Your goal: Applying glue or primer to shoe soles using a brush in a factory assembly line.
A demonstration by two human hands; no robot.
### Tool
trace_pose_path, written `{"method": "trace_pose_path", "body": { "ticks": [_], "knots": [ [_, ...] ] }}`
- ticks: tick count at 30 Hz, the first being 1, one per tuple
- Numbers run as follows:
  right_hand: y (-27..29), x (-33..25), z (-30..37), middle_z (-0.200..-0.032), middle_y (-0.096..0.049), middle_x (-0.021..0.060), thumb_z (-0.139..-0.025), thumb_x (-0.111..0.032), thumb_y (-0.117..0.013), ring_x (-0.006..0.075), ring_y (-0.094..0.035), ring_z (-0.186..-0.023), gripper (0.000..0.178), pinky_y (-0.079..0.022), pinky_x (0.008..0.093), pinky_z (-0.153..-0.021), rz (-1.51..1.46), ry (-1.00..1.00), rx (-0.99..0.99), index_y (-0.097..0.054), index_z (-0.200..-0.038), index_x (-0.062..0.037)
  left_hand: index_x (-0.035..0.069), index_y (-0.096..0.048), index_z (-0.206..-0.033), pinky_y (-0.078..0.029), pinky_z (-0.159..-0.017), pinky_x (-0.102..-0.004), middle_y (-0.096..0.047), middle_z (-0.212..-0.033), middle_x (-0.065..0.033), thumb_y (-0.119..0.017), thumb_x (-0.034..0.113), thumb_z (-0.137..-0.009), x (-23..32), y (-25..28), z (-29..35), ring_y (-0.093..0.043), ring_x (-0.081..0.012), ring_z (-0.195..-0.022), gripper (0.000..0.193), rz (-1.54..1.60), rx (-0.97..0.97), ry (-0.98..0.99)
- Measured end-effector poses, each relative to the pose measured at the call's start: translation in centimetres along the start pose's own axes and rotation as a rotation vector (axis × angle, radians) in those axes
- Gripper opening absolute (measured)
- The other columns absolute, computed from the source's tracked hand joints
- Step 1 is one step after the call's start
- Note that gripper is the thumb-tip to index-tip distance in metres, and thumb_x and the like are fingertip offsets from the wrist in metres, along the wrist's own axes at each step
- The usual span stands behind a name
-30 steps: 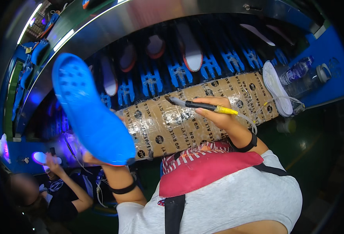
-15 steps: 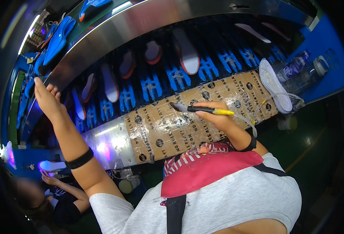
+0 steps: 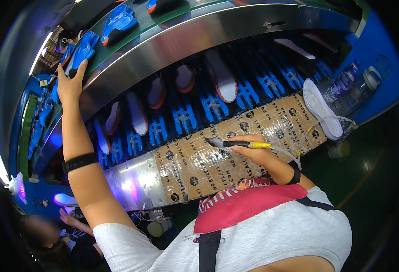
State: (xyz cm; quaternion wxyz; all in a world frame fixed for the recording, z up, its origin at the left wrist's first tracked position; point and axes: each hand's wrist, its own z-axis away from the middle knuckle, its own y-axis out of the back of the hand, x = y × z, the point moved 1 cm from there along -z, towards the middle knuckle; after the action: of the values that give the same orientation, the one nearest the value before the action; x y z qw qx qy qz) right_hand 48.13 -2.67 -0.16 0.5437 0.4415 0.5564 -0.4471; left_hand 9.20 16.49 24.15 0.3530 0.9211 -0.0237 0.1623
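My left hand (image 3: 71, 84) is stretched out at the far left, at the edge of the raised conveyor. Its thumb and fingers are spread on either side of the near end of a glossy blue shoe-shaped piece (image 3: 85, 47); whether they press on it I cannot tell. In my right hand (image 3: 256, 152) is a brush (image 3: 229, 143) with dark bristles, a black handle and yellow wrapping, joined to a thin clear tube (image 3: 284, 153). The brush points left above a bench covered in printed brown cardboard (image 3: 199, 165).
More blue shoe-shaped pieces (image 3: 119, 21) lie on the green conveyor (image 3: 138, 34) behind a metal rail. Below it, a rack with blue holders (image 3: 183, 119) carries several pale soles (image 3: 226, 86). At right are a white sole (image 3: 319, 106) and bottles (image 3: 342, 84). A co-worker (image 3: 72, 247) sits lower left.
My left hand has moved up and right to the blue piece at the conveyor. The view has shifted slightly. My right hand still holds the brush above the cardboard.
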Motion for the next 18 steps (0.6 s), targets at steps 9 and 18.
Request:
{"method": "trace_pose_path", "body": {
  "ticks": [9, 18],
  "knots": [
    [0.3, 0.7, 0.3, -0.076, -0.065, 0.0062, -0.073, -0.008, -0.068, 0.0075, -0.056, -0.062, 0.028, -0.043, 0.0207, -0.055, 0.106, 0.049, 0.004, -0.065, -0.100, -0.0001, 0.003, -0.049, -0.122, -0.036, -0.095, -0.0381, -0.051, -0.121, -0.0211, -0.049, 0.059, -0.080, -12.8, 2.3, -4.5, -0.046, -0.0374, -0.113, 0.071, -0.382, -0.045, 0.119],
    [0.3, 0.6, 0.0, -0.076, -0.065, 0.0061, -0.075, -0.008, -0.067, 0.0077, -0.057, -0.063, 0.027, -0.044, 0.0207, -0.056, 0.112, 0.032, 0.014, -0.065, -0.101, -0.0004, -0.007, -0.057, -0.099, -0.037, -0.093, -0.0356, -0.055, -0.112, -0.0218, -0.048, 0.027, -0.089, -8.7, 4.7, 3.4, -0.052, -0.0284, -0.105, 0.036, 0.290, 0.567, -0.369]
  ]
}}
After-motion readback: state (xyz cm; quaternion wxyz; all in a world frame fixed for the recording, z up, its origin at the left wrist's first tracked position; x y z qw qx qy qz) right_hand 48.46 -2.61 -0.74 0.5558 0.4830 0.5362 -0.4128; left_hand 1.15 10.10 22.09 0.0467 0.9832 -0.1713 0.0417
